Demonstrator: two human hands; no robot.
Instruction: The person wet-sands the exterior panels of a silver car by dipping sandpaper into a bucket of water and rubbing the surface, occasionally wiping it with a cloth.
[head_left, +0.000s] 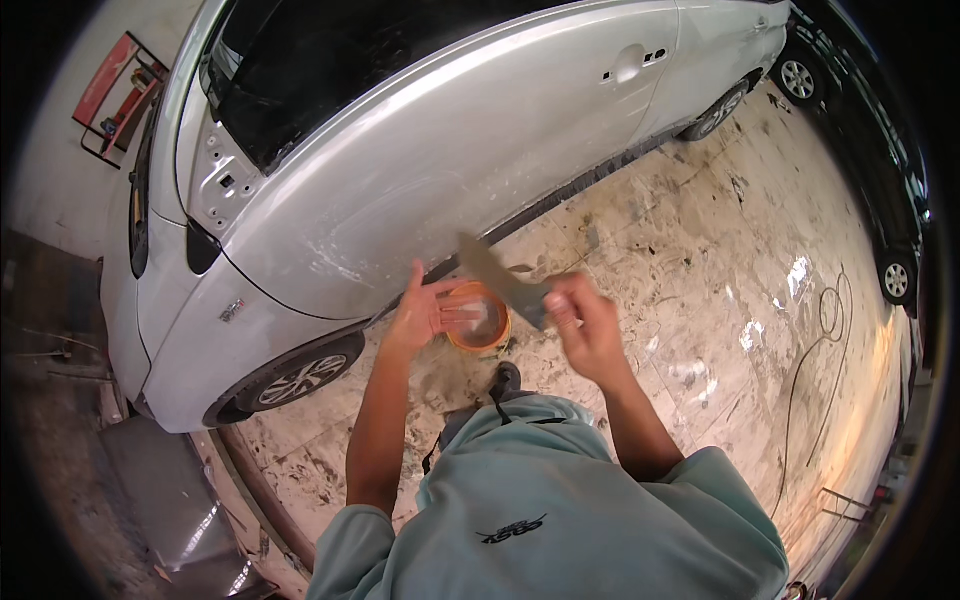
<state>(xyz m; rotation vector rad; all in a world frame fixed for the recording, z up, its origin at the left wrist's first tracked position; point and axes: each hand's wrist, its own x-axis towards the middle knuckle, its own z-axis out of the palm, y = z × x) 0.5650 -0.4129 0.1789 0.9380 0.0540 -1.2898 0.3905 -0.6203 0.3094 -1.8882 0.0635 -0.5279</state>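
Observation:
My right hand (587,325) pinches a sheet of sandpaper (500,280), brownish on one part and dark grey on the other, blurred by motion. The sheet reaches toward the car, apart from the door. My left hand (428,312) is open with its fingers spread, partly in front of an orange bucket (507,330). Cloudy greyish contents show inside the bucket, which stands on the floor below my hands. Ahead is the silver car door (440,170), with whitish scuffs and streaks on its lower part and holes where a handle would sit.
The car's front wheel (300,383) is at the left, close to my left forearm. A dark car (860,130) stands at the far right. A thin hose (800,370) lies across the stained floor (690,290). A red rack (120,100) hangs at upper left.

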